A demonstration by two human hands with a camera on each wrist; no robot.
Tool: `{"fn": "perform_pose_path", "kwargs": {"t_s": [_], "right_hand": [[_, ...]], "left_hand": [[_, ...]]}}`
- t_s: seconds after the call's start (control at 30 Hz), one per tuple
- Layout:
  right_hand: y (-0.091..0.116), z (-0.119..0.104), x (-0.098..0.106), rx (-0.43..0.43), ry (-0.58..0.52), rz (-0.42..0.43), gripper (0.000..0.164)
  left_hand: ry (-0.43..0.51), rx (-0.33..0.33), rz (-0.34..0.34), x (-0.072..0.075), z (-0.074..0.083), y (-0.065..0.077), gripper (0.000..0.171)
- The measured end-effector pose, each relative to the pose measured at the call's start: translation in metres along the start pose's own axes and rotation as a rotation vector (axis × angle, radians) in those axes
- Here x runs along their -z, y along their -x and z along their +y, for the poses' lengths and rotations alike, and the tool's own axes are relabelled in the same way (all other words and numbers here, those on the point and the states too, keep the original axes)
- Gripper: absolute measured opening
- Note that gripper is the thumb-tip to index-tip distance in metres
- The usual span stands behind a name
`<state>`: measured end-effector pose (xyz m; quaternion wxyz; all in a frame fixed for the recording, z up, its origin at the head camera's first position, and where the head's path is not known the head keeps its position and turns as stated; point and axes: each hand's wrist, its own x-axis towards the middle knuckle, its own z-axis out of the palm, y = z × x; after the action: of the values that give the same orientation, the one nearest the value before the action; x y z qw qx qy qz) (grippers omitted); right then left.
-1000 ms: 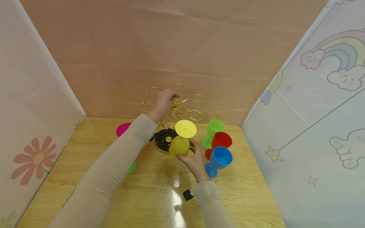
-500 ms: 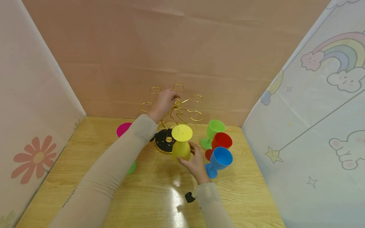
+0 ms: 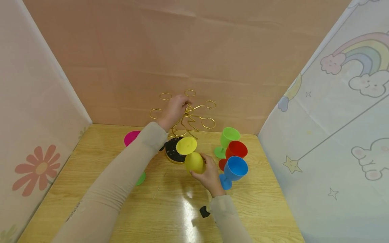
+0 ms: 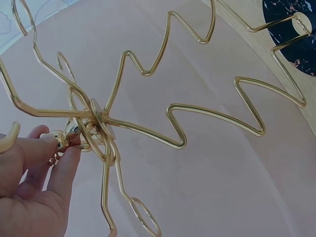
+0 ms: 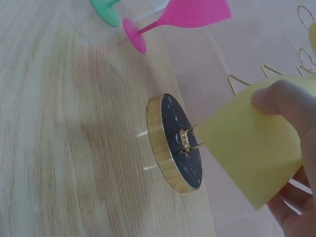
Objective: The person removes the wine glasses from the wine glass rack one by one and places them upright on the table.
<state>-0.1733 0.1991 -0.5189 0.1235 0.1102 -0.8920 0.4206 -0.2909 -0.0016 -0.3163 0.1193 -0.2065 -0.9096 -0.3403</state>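
Note:
A gold wire goblet rack stands on a round black marbled base [image 3: 172, 152] with a gold rim [image 5: 157, 133]. My left hand [image 3: 174, 109] is at its top; in the left wrist view the thumb and fingers pinch the gold knob [image 4: 62, 140] above the wire arms. In my right hand [image 3: 211, 177] is a yellow goblet [image 3: 193, 164], gripped round the bowl. It is upside down and tilted, its foot [image 3: 186, 145] up to the left and overlapping the base in the head view. The right wrist view shows the goblet's mouth toward the base.
Right of the right hand stand upright goblets in green [image 3: 229, 135], red [image 3: 236, 148] and blue [image 3: 236, 167]. A magenta goblet [image 3: 130, 137] and a green foot [image 3: 140, 179] show partly behind the left sleeve. Printed cloth walls bound the wooden table [image 3: 255, 209] at the sides.
The yellow goblet has come down slightly, and its foot has tipped over to the left as my right hand turned it. My left hand stays on the rack's knob.

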Motion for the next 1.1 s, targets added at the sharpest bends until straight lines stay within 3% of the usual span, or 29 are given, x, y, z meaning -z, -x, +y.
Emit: {"fn": "perform_pose_path", "kwargs": {"t_s": [0.4,0.8,1.1], "right_hand": [[-0.003,0.006,-0.001,0.129,0.12,-0.036,0.077],[-0.007,0.003,0.006,0.291,0.378,-0.076,0.082],[-0.009,0.006,0.012,0.361,0.428,-0.06,0.081]], "left_hand": [[-0.033,-0.037,0.042,-0.004,0.0,0.004,0.025],[-0.078,-0.026,-0.006,-0.005,0.002,0.008,0.035],[-0.108,-0.059,-0.038,-0.005,0.001,0.019,0.044]]}}
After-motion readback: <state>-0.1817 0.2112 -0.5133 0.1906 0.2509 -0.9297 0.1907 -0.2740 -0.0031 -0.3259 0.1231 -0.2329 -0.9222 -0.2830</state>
